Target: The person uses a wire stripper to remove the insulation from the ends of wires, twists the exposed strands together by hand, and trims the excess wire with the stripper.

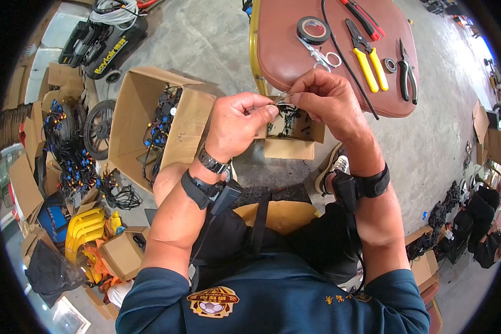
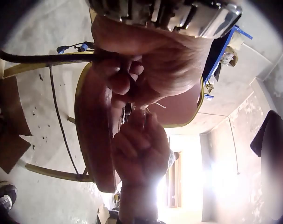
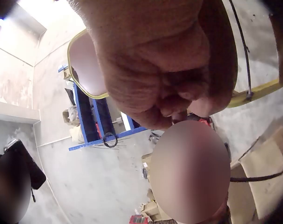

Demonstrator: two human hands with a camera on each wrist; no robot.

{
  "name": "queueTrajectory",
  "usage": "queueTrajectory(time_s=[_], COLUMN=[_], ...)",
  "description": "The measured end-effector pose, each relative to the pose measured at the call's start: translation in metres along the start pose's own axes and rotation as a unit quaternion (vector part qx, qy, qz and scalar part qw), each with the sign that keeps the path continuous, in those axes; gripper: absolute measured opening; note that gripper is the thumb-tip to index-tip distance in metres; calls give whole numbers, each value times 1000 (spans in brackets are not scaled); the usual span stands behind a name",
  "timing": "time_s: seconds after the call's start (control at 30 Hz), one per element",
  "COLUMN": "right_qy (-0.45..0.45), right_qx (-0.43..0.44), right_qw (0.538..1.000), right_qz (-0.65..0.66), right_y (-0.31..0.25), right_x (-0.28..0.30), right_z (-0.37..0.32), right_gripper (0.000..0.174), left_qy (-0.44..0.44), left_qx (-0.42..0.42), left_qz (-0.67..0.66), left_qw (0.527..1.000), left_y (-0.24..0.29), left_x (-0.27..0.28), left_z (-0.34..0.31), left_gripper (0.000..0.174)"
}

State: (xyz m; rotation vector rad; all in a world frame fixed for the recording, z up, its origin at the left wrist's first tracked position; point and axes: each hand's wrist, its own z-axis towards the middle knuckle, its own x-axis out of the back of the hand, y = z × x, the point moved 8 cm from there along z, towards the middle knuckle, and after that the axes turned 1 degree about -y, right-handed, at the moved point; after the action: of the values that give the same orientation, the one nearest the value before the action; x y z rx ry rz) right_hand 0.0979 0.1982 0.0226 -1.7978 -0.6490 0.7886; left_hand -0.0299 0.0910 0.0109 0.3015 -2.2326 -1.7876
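Observation:
My left hand (image 1: pixel 234 123) and right hand (image 1: pixel 333 103) meet over a small cardboard box (image 1: pixel 289 149), fingertips close together. Between them are thin, pale bare wires (image 1: pixel 284 99), pinched by the thumb and forefinger of each hand. A black cable (image 2: pixel 43 58) runs into the curled fingers of my left hand in the left wrist view. From the right wrist view the wires are hidden behind the right hand (image 3: pixel 151 70). Inside the box lie small black pieces (image 1: pixel 286 122).
A brown padded chair seat (image 1: pixel 278 50) carries black tape (image 1: pixel 313 30), scissors (image 1: pixel 317 55), yellow-handled wire strippers (image 1: pixel 367 64), pliers (image 1: pixel 407 72), a red-black tool (image 1: pixel 364 19) and another black cable (image 1: pixel 348 64). At left stands a large carton (image 1: pixel 186 131) holding wiring harnesses (image 1: pixel 161 125).

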Motion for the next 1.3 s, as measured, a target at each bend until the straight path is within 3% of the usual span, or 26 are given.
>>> queueTrajectory(time_s=[0.83,1.3], right_qy=[76,69], right_qx=[44,52], right_qw=[995,996], right_qz=[-40,-13], right_y=[2,4], right_x=[-1,1], right_z=[-1,1], right_gripper=[9,10], left_qy=[44,65], left_qx=[60,26], left_qz=[-85,-76], left_qw=[994,995], left_y=[-11,-10], left_x=[2,1], left_z=[-1,-2], left_gripper=[14,10])
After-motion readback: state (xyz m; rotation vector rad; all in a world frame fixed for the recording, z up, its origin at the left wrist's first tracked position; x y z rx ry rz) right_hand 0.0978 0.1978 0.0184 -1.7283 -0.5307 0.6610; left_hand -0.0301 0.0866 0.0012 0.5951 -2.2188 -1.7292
